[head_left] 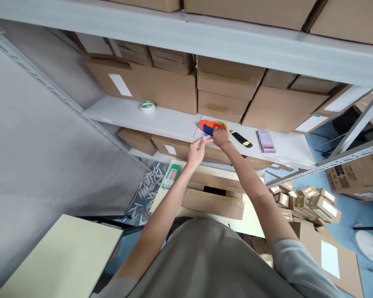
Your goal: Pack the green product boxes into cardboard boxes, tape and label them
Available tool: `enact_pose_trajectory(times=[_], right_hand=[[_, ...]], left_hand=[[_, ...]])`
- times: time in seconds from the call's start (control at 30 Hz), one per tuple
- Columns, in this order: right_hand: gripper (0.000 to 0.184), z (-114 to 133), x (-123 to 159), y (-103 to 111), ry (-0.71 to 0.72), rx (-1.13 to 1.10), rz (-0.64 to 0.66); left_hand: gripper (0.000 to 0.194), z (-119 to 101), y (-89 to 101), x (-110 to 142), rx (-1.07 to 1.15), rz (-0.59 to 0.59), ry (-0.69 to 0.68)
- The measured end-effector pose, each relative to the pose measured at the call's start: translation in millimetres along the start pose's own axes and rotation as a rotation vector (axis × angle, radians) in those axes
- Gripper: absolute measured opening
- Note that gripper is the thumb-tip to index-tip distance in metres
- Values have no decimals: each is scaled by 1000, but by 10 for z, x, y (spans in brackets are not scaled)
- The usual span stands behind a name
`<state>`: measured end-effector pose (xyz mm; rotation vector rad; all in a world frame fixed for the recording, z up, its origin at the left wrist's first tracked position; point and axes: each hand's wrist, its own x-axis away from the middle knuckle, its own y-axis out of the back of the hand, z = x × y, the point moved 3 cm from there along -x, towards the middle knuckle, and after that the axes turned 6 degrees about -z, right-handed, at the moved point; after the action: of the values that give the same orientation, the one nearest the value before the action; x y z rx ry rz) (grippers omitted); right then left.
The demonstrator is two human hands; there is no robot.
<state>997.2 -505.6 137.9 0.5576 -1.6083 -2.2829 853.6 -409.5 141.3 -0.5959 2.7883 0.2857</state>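
My right hand (220, 136) is closed round an orange and blue tape dispenser (207, 126) over the front of the shelf. Part of a yellow ring (223, 123) shows behind that hand. Just left of it, my left hand (196, 153) has its thumb and fingers brought together close to the dispenser; anything between them is too small to make out. A black and yellow utility knife (241, 139) lies on the shelf to the right of my right hand. Below my forearms, a long cardboard box (213, 203) rests on the table, with a dark gap along its top.
A tape roll (147, 107) sits on the shelf (170, 120) at left; a blurred purple packet (266, 141) lies at right. Cardboard boxes (161, 89) line the shelf's back. A green and pink pack (171, 176) is on the cream table (158, 203). Small boxes (311, 198) lie at right.
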Motion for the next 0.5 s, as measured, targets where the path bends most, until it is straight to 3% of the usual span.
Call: enact_pose_trajectory(times=[0.1,0.2,0.27,0.37,0.5], right_hand=[[54,-94,69,27,-58,-60,9],[67,-159,421,144,-99,-384,-26],[74,-126,874,214,-75,-762,-10],[71,33,1738,266,-84,-1220,129],[65,268,2624,245,-205,-1370,146]], left_hand=[[37,52,79,279,15,-11,40],[44,13,199,626,50,-44,79],[42,-91,283,908,79,-88,74],[31,-336,370,1348,66,-154,-4],[16,-553,399,1780,-30,-110,-66]])
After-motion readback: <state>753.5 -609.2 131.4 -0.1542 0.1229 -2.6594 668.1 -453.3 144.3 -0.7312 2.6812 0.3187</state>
